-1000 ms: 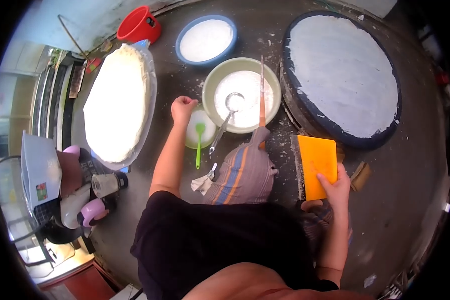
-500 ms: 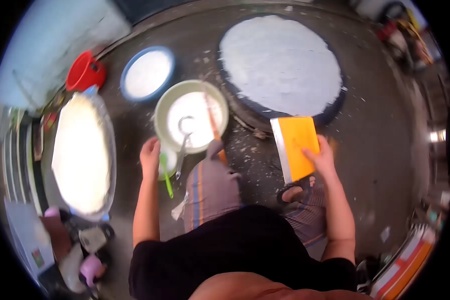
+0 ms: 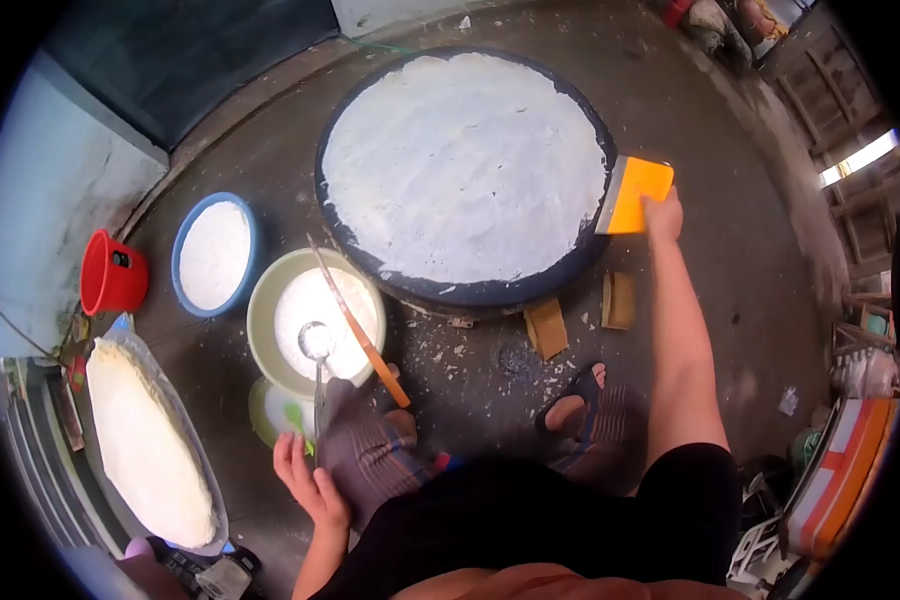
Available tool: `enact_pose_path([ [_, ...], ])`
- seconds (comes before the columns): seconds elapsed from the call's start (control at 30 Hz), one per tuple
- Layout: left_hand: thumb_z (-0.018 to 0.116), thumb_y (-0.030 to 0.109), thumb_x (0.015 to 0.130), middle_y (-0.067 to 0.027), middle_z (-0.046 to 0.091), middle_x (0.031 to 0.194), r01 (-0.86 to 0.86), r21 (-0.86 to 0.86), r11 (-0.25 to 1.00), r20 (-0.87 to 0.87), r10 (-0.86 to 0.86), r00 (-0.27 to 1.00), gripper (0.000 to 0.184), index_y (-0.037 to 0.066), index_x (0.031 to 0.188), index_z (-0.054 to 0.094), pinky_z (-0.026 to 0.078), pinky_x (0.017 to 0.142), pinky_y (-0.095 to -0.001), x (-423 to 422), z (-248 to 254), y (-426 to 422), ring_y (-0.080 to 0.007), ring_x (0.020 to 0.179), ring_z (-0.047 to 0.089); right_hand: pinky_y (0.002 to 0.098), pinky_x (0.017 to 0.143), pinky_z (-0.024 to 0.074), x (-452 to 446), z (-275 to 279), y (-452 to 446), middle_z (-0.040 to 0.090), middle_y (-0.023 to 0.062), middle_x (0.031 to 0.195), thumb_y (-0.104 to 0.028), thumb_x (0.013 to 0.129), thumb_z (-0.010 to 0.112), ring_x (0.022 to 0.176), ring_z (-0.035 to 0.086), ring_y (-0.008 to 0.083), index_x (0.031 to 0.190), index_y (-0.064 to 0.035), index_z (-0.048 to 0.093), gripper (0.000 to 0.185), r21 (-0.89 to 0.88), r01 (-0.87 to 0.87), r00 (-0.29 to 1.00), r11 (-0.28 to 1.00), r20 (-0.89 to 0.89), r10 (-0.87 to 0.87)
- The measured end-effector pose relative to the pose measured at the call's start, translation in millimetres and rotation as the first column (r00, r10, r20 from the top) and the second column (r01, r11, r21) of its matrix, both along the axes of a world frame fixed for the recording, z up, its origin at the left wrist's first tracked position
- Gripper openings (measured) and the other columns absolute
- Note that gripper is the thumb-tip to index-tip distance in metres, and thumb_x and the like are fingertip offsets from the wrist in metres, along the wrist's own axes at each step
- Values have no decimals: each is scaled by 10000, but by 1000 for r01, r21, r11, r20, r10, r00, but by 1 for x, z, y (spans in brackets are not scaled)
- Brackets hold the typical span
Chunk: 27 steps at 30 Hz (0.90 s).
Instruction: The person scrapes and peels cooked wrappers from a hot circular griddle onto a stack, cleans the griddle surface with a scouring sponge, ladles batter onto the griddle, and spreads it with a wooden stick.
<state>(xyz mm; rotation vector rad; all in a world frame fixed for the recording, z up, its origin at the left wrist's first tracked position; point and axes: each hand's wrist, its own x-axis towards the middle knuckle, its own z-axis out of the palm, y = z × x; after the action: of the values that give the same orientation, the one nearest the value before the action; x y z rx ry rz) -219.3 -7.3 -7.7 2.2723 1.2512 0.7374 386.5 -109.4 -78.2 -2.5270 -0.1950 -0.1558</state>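
Note:
My right hand [image 3: 665, 215] grips a yellow scraper [image 3: 642, 190]. Its pale straight edge meets the right rim of a large round dark griddle [image 3: 440, 292]. Over most of the griddle lies a thin white sheet of batter [image 3: 460, 160], uneven at its borders. Low on the left, my left hand [image 3: 313, 485] holds nothing, its fingers apart beside my knee. Just above it are a small green bowl [image 3: 260, 415] and the handle of a metal ladle [image 3: 315, 345], whose head rests in a cream-coloured basin [image 3: 265, 310] of white batter. A long wooden stick [image 3: 355, 325] leans across that basin.
A blue basin [image 3: 182, 250] of white contents and a red bucket [image 3: 115, 272] stand at the left. Nearer is a stack of pale sheets [image 3: 145, 440] on a tray. Bricks [image 3: 546, 328] sit below the griddle, with white scraps on the floor.
My right hand has carried the scraper up and away to the griddle's right rim. My left hand has dropped lower, toward my knee. The view has shifted, so the griddle appears more central.

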Motion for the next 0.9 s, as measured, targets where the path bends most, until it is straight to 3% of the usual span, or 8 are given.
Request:
enact_pose_path([
  [0.17,353,210,865,-236,389,1230,-37,-26,999,-22,37,999,421,-83,1149,456,272,980,-431,20,1,15,-369,1158,370,349,822,449,34,23,66,617,148,1012,-206,707,669,952,586,295,1170,-63,495,515,-125,-80,988,989,118,95],
  [0.27,352,208,867,-237,383,1232,-35,-35,999,-53,33,998,414,-81,1142,462,283,973,-432,29,1,26,-369,1156,372,357,835,443,84,21,95,612,142,1030,-234,701,670,958,582,300,1213,-108,476,562,-215,53,999,975,24,-49],
  [0.33,350,207,870,-238,371,1238,-25,-62,998,-95,19,995,405,-79,1132,467,292,967,-433,36,1,29,-367,1156,373,376,831,444,100,17,116,603,139,1054,-263,709,659,962,581,293,1233,-134,460,576,-98,-247,967,964,33,251],
  [0.4,354,210,868,-238,369,1235,-45,-97,994,-75,38,996,402,-78,1124,470,295,963,-437,47,0,35,-371,1152,374,385,827,445,107,23,142,595,138,1070,-249,722,646,980,575,283,1245,-142,453,568,-198,-268,953,943,88,289],
  [0.53,372,216,859,-246,379,1215,-45,-100,994,-116,33,993,398,-77,1104,486,308,946,-444,60,-4,48,-380,1131,383,372,848,437,125,43,187,568,98,1140,-262,733,649,1035,548,262,1310,-208,390,635,-354,-67,998,933,-31,59],
  [0.6,391,217,849,-248,386,1204,-59,-125,990,-121,44,992,392,-74,1091,498,311,940,-448,74,-1,54,-384,1121,387,368,862,431,147,27,212,553,80,1170,-269,759,622,1051,540,251,1319,-227,377,613,-420,-225,965,879,26,260],
  [0.73,384,189,881,-215,420,1237,-72,-110,991,-144,56,988,375,-30,1164,493,287,978,-414,98,10,66,-345,1150,396,362,888,416,160,36,262,540,81,1190,-237,779,591,1070,529,238,1315,-232,386,574,-455,-157,982,877,25,189],
  [0.9,360,199,890,-226,414,1238,-88,-132,987,-182,63,981,381,-43,1151,497,286,976,-414,104,7,74,-348,1151,394,355,916,394,177,19,347,542,95,1182,-179,768,597,1076,522,233,1304,-272,397,579,-462,-368,879,807,109,464],
])
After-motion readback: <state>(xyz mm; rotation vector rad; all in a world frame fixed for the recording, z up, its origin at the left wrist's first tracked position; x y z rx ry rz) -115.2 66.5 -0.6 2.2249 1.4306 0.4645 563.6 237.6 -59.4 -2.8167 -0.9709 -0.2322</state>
